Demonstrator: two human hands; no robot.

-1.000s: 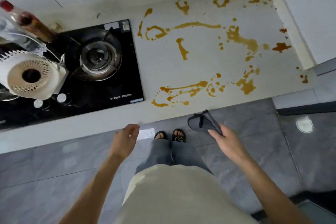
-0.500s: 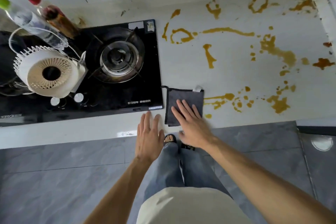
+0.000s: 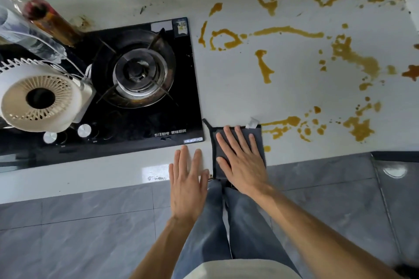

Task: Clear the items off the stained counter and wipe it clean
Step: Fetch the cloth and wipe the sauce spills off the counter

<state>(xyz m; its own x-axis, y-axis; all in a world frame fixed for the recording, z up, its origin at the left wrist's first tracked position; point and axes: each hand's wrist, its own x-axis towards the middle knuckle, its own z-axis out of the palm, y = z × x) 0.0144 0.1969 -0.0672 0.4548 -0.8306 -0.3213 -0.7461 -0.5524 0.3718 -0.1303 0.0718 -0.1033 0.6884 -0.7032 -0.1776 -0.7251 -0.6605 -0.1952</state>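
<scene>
My right hand [image 3: 242, 161] is pressing flat on the cloth [image 3: 258, 140], fingers straight and spread, gripping nothing. The cloth is lying at the counter [image 3: 238, 88] edge, under those fingers. Stains [image 3: 281, 122] are starting just right of my fingertips. My left hand [image 3: 187, 179] is resting open beside it, fingers straight. Stove [image 3: 145, 120] is sitting left of them.

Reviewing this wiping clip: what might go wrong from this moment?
The right hand presses a small grey cloth flat beside heavy brown stains; one pass may smear rather than lift them. The cloth overhangs the counter edge and could slip off. Wiping left could drag sauce onto the stove.
</scene>
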